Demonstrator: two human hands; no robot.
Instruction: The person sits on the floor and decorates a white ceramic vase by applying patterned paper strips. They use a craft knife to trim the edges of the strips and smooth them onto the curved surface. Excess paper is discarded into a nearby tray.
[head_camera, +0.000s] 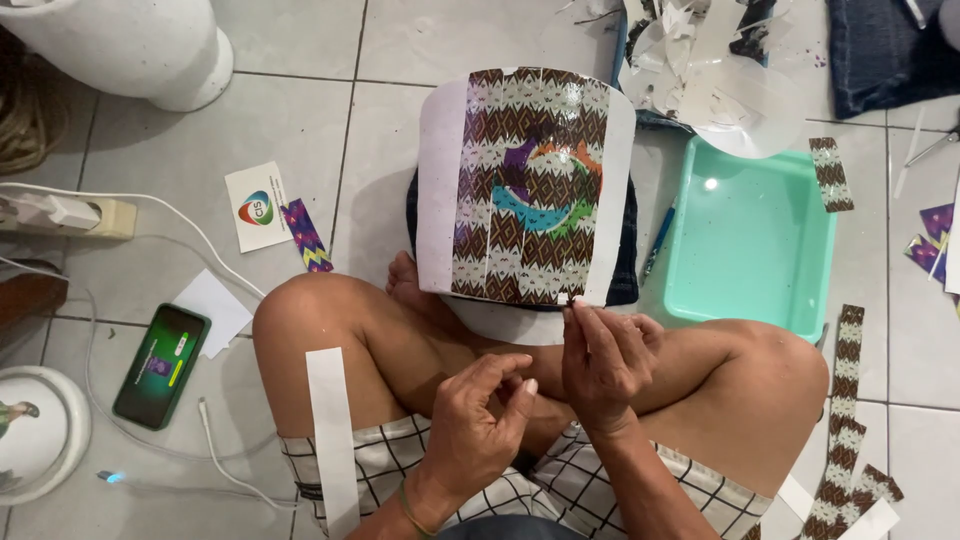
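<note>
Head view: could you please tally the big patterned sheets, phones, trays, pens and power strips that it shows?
Patterned sheet: 1
Phone: 1
Green tray: 1
Blue pen: 1
Power strip: 1
Total: 5

A smartphone is lying on the tiled floor to the left of the person's knee, its screen glowing green with small lighter patches, a white cable running just beside it. Farther up the floor a white card is lying tilted, showing a round emblem in red, blue and green. Beside it a narrow label strip in purple with zigzag colours is lying at a slant. More brown-and-white patterned strips are lying on the tiles at the right.
</note>
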